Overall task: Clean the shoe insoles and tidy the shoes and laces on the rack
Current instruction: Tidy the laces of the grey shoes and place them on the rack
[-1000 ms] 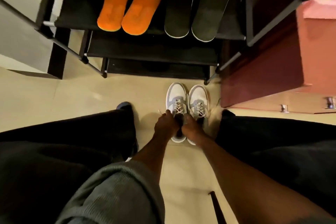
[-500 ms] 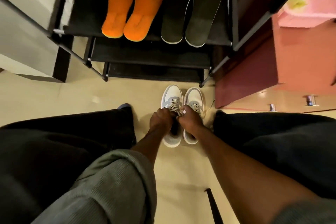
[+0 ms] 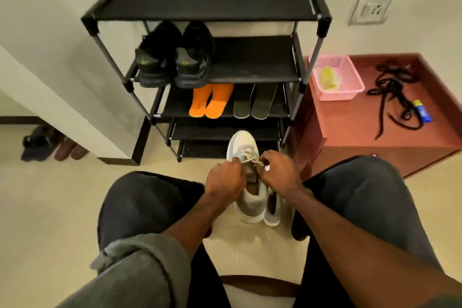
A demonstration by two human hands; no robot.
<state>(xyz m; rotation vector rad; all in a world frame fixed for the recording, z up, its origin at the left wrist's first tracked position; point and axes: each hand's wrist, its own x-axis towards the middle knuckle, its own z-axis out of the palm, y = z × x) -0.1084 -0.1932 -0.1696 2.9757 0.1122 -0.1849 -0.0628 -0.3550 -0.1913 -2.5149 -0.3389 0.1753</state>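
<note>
A pair of white and grey sneakers [image 3: 250, 205] stands on the floor between my knees, toes toward the black shoe rack [image 3: 205, 0]. My left hand [image 3: 223, 179] and my right hand [image 3: 277, 169] each pinch the pale laces [image 3: 251, 157] of the left sneaker. The right sneaker is mostly hidden behind my right hand. On the rack a pair of black shoes [image 3: 175, 57] sits on the second shelf. Two orange insoles [image 3: 210, 101] and two dark grey insoles [image 3: 255, 102] lie on the third shelf.
A reddish-brown cabinet [image 3: 362, 137] stands right of the rack, carrying a pink basket [image 3: 336, 77], loose black laces [image 3: 392, 97] and a small blue and yellow tube [image 3: 422, 110]. More shoes [image 3: 52, 145] sit on the floor at far left. A wall socket [image 3: 371, 10] is above the cabinet.
The view has tilted up, so the whole rack and the cabinet top now show. Both hands have stayed on the left sneaker's laces, working at them.
</note>
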